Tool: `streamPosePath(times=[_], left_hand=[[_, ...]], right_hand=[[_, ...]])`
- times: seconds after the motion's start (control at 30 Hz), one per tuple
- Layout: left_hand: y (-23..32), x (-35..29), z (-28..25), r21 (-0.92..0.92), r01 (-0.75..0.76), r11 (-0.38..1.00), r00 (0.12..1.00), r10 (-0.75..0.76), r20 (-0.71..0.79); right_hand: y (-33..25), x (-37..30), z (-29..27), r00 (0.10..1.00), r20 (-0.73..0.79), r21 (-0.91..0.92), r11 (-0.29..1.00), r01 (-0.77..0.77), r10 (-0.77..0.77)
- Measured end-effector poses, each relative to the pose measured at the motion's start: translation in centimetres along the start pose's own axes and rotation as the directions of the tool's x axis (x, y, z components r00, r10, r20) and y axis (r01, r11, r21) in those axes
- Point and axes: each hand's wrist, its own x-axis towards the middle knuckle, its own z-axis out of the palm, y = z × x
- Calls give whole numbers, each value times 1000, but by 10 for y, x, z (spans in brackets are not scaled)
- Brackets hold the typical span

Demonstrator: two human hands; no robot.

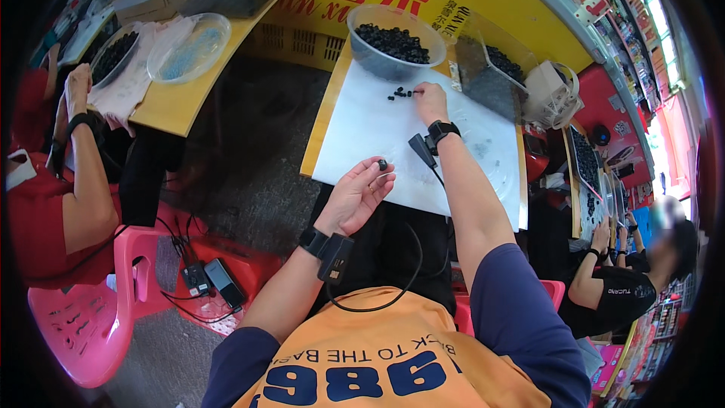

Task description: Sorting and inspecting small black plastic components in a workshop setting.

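Observation:
Between the thumb and fingers of my left hand [355, 195] is a small round black piece [382, 165], held just off the near edge of the white-topped table [362, 128]. My right hand [432, 103] reaches to the far part of the tabletop, its fingertips pinched at a small black piece beside a few loose black pieces [397, 94]. Just beyond them stands a clear plastic bowl [370, 62], heaped with black pieces [393, 41]. The exact kind of these pieces is too small to tell. Both wrists wear black straps with small devices.
A clear bin [483, 75] with black pieces and a white basket [550, 94] stand at the far right. Co-workers sit at tables on both sides; the left table [170, 106] carries bowls. Pink stools [83, 325] stand at lower left. A black cable [411, 279] loops before me.

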Motion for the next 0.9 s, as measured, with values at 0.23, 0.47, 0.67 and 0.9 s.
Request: streamPosePath(times=[0.23,0.47,0.67,0.9], left_hand=[[3,0,-5,0,-57,998,998,57,8],[-4,0,-1,79,-54,995,998,53,23],[-15,-2,5,186,-26,982,1000,22,20],[-22,-1,-1,210,-19,978,1000,15,19]], right_hand=[[-57,-44,-61,987,135,436,889,-142,91],[-112,-162,-128,945,327,827,477,-298,25],[-121,-193,-142,945,308,779,542,-316,107],[-119,-198,-140,995,98,619,781,-82,26]])
